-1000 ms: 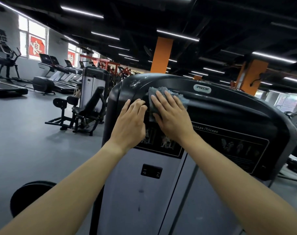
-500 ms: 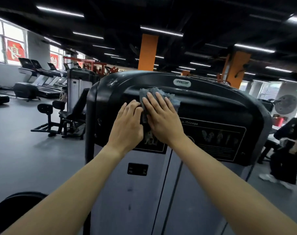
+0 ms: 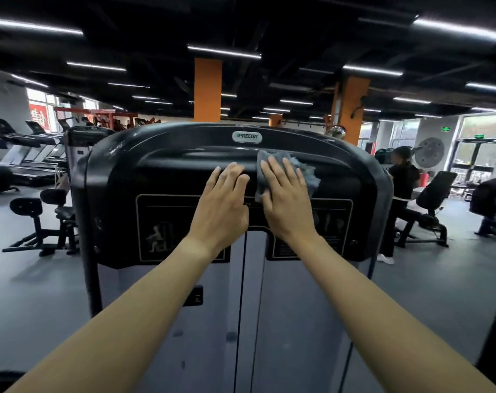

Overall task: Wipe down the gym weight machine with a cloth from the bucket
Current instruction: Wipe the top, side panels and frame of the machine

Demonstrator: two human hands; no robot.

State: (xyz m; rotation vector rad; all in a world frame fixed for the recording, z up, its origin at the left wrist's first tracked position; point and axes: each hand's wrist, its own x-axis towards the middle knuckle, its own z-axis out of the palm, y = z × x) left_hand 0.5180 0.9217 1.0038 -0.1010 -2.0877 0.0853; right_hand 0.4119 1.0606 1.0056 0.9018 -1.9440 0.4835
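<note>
Head view: worn on your head, wide-angle, facing forward and slightly down.
Nearness: weight machine [image 3: 167, 165] close before you, within your reach.

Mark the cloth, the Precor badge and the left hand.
cloth [image 3: 307, 173]: head view, the bunched edge at its right end.
Precor badge [image 3: 247, 136]: head view, centre of the oval logo.
left hand [image 3: 221, 211]: head view, back of the hand.
</note>
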